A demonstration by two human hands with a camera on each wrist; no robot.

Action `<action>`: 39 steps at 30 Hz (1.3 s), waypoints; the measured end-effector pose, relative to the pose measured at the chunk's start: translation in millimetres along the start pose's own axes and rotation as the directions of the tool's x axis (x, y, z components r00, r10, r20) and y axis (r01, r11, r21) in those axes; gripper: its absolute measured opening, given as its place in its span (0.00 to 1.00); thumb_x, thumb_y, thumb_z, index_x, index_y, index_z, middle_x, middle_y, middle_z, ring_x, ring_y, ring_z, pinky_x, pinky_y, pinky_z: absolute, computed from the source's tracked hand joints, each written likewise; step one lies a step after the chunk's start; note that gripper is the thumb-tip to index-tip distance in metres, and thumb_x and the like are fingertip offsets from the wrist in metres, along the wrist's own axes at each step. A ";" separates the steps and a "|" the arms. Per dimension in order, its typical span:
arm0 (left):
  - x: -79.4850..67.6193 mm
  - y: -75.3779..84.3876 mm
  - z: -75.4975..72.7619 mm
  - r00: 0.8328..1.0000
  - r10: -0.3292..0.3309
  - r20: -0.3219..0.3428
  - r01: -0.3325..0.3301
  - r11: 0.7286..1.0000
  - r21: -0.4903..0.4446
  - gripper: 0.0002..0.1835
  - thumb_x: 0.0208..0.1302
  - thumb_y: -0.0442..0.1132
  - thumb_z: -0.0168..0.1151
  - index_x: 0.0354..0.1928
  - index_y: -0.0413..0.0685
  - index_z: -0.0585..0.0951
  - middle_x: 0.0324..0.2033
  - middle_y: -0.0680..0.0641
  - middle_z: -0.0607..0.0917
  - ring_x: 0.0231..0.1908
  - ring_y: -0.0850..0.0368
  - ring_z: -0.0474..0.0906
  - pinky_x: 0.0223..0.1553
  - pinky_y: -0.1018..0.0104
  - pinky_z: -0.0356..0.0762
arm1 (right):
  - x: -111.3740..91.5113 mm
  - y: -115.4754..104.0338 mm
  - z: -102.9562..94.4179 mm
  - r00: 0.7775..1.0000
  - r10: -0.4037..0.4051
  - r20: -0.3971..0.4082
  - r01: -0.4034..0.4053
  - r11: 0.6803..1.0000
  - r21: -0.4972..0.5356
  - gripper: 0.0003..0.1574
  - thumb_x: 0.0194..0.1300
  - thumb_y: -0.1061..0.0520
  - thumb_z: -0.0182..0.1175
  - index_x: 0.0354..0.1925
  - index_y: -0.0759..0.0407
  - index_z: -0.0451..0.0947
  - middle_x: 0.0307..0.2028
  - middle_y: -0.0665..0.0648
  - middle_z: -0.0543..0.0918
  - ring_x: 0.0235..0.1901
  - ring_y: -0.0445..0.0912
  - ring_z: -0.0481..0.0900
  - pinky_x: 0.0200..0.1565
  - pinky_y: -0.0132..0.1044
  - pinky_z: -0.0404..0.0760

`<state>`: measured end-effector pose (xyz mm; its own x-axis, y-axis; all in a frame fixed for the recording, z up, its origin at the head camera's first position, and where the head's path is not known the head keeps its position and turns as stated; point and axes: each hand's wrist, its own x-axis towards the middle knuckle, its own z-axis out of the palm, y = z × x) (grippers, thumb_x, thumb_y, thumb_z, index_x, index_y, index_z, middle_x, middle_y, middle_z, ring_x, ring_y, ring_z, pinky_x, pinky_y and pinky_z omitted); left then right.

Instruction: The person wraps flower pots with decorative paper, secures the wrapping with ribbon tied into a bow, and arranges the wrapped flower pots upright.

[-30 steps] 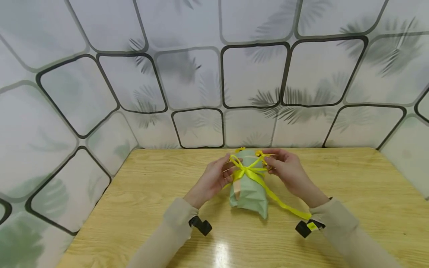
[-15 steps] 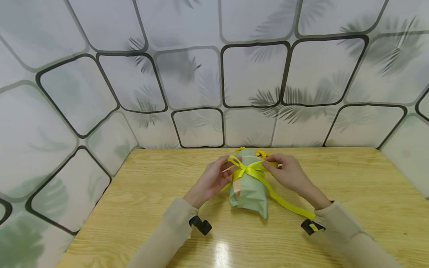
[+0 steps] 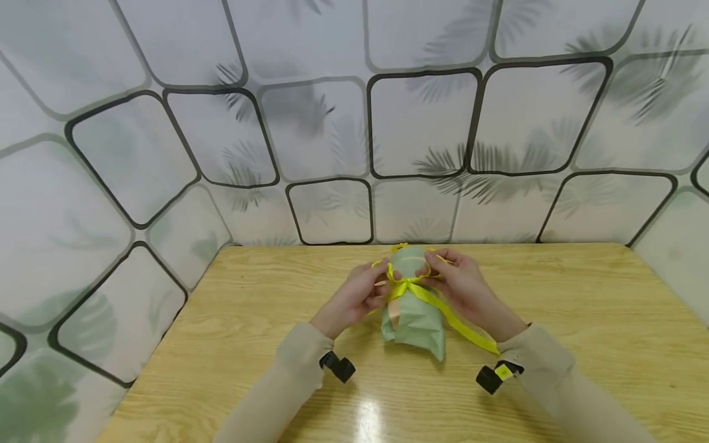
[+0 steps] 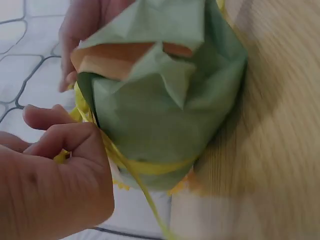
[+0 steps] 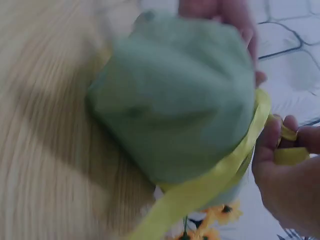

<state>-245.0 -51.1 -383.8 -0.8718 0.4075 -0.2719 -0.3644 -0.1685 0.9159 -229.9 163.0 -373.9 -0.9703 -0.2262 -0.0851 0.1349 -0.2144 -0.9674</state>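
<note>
A bouquet wrapped in green paper [image 3: 412,323] lies on the table, with a yellow ribbon [image 3: 460,323] tied round it in a bow. My left hand [image 3: 360,292] pinches the bow's left loop between thumb and fingers. On the other side my right hand [image 3: 460,283] pinches the right loop. One long ribbon tail runs down toward the right wrist; in the left wrist view another ribbon tail [image 4: 145,192] hangs beside the wrapping. Orange-yellow flowers [image 5: 222,212] poke out of the far end, seen in the right wrist view. A peach inner paper [image 4: 107,62] shows at the wrapping's near end.
The wooden table [image 3: 249,369] extends on both sides of the bouquet. A patterned curtain-like backdrop [image 3: 327,135] rises behind its far edge and along the left. Black wrist cameras [image 3: 339,367] are strapped on both wrists.
My right hand has shifted left, closer to the bow's knot, and the right loop now stands up between its fingers. My left hand keeps its hold, moving only slightly.
</note>
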 end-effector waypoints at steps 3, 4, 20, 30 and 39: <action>0.0 -1.4 -2.3 1.000 0.023 -0.015 -0.020 0.979 0.201 0.13 0.84 0.49 0.43 0.47 0.48 0.71 0.29 0.55 0.77 0.17 0.65 0.56 0.16 0.75 0.53 | -0.5 4.1 -4.6 0.999 -0.017 -0.048 0.010 0.989 -0.146 0.11 0.78 0.55 0.56 0.46 0.64 0.73 0.28 0.47 0.84 0.34 0.38 0.84 0.43 0.30 0.86; -0.2 -1.5 -3.1 0.999 0.037 -0.016 -0.032 0.967 0.252 0.12 0.84 0.49 0.43 0.47 0.48 0.70 0.29 0.55 0.77 0.16 0.65 0.56 0.16 0.74 0.52 | -1.2 5.1 -6.7 0.998 -0.015 -0.055 0.005 0.983 -0.182 0.11 0.78 0.56 0.56 0.47 0.65 0.73 0.28 0.47 0.84 0.33 0.38 0.84 0.43 0.30 0.86; -10.8 0.1 -17.5 0.994 0.108 0.000 -0.096 0.884 0.458 0.12 0.83 0.46 0.47 0.52 0.46 0.72 0.34 0.52 0.84 0.18 0.62 0.61 0.21 0.70 0.58 | -2.1 8.9 -15.1 0.999 -0.003 -0.052 -0.007 0.981 -0.194 0.12 0.78 0.56 0.56 0.48 0.66 0.75 0.30 0.49 0.83 0.33 0.38 0.82 0.43 0.33 0.87; -24.4 -8.5 -38.4 0.952 0.273 -0.134 -0.154 0.813 0.562 0.13 0.76 0.43 0.59 0.54 0.42 0.81 0.44 0.35 0.88 0.38 0.45 0.84 0.33 0.61 0.81 | -16.8 -3.2 -32.8 0.971 -0.236 0.045 0.186 0.622 -0.760 0.21 0.69 0.53 0.68 0.57 0.59 0.82 0.51 0.61 0.88 0.49 0.55 0.88 0.41 0.38 0.86; -28.2 -7.9 -50.5 0.918 0.392 -0.069 -0.194 0.592 0.783 0.10 0.73 0.40 0.64 0.49 0.44 0.86 0.33 0.45 0.89 0.31 0.49 0.84 0.29 0.66 0.79 | -18.8 -13.3 -38.6 0.912 -0.397 0.104 0.249 0.333 -0.910 0.12 0.64 0.62 0.70 0.47 0.60 0.87 0.41 0.60 0.90 0.27 0.43 0.75 0.29 0.34 0.72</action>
<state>-234.1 -106.6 -398.3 -0.9652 0.2461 0.0887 0.2095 0.5238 0.8257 -221.2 206.7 -368.7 -0.9176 -0.2203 0.3309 -0.3789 0.7367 -0.5602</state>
